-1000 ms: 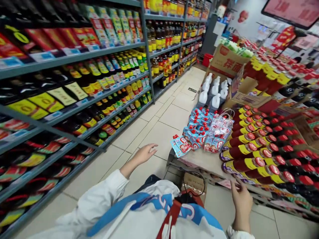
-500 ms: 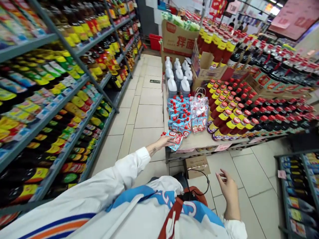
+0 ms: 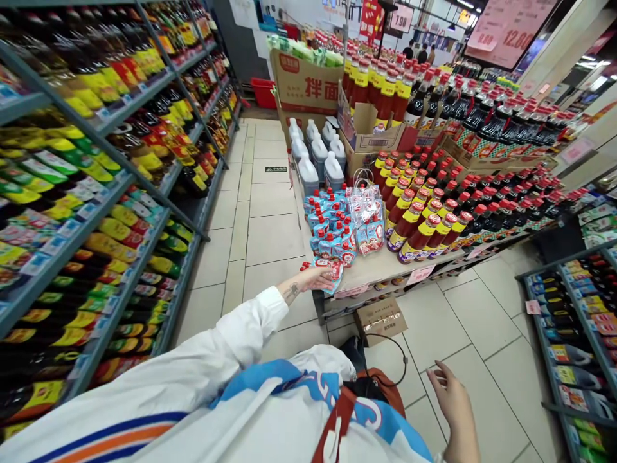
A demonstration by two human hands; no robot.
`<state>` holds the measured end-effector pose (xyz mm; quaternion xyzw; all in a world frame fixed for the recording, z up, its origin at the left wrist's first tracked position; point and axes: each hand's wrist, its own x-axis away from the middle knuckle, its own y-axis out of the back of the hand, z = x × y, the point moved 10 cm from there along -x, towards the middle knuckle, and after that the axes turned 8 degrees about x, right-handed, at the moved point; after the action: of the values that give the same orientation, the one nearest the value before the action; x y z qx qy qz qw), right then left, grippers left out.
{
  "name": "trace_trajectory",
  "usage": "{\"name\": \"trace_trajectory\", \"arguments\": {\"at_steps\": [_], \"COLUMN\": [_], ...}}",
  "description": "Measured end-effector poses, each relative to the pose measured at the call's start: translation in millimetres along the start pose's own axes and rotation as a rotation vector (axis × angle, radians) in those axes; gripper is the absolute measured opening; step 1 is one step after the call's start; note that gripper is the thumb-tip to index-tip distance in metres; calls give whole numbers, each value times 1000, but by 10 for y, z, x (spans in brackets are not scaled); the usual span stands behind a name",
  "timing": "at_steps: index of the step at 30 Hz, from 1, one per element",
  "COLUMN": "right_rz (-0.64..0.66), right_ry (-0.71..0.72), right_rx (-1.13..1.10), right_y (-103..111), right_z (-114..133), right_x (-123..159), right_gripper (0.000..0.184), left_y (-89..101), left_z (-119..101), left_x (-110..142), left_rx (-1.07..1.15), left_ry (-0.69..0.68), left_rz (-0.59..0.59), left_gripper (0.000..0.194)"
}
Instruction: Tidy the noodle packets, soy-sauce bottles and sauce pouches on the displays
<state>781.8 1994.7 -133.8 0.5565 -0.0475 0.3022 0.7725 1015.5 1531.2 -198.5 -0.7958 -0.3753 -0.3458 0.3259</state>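
My left hand [image 3: 312, 280] reaches out to the corner of a low display pallet [image 3: 385, 265] and closes on a blue-and-red sauce pouch [image 3: 330, 268] lying at its edge. Behind that pouch stands a cluster of similar red-capped pouches [image 3: 337, 222]. My right hand [image 3: 449, 400] hangs low at the bottom right over the floor tiles, fingers loosely apart, holding nothing. White sleeves and a blue-and-white jacket fill the bottom of the view.
Rows of red-capped dark bottles [image 3: 434, 212] and white jugs [image 3: 315, 157] fill the pallet. Shelving with sauce bottles [image 3: 96, 193] lines the left of the tiled aisle [image 3: 263, 218]. A cardboard box [image 3: 380, 316] sits under the pallet; another shelf [image 3: 573, 321] stands at right.
The view swung right and nearer the pallet. My left hand travelled from mid-air over the floor to the pouch at the pallet corner and took hold of it. My right hand dropped lower.
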Motion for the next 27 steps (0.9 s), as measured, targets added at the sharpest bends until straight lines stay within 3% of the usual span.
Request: {"name": "trace_trajectory", "arguments": {"at_steps": [3, 6, 12, 17, 21, 27], "right_rz": [-61, -53, 49, 80, 99, 122], "right_ry": [69, 162, 323, 534, 639, 763], "right_rx": [-15, -21, 69, 94, 119, 157], "right_y": [94, 129, 109, 238, 354, 625], "right_z": [297, 596, 1101, 1721, 2076, 2323], "right_x": [-101, -201, -555, -893, -1176, -1614], "right_gripper": [77, 74, 68, 62, 60, 55], "left_y": [-18, 27, 82, 103, 81, 26], "left_z": [219, 273, 216, 172, 127, -18], "left_x": [60, 43, -60, -80, -94, -35], "left_rx": [79, 183, 335, 387, 413, 437], "left_ry": [24, -42, -166, -257, -325, -455], "left_rz": [-35, -128, -318, -437, -481, -465], "left_gripper": [31, 27, 26, 29, 31, 29]}}
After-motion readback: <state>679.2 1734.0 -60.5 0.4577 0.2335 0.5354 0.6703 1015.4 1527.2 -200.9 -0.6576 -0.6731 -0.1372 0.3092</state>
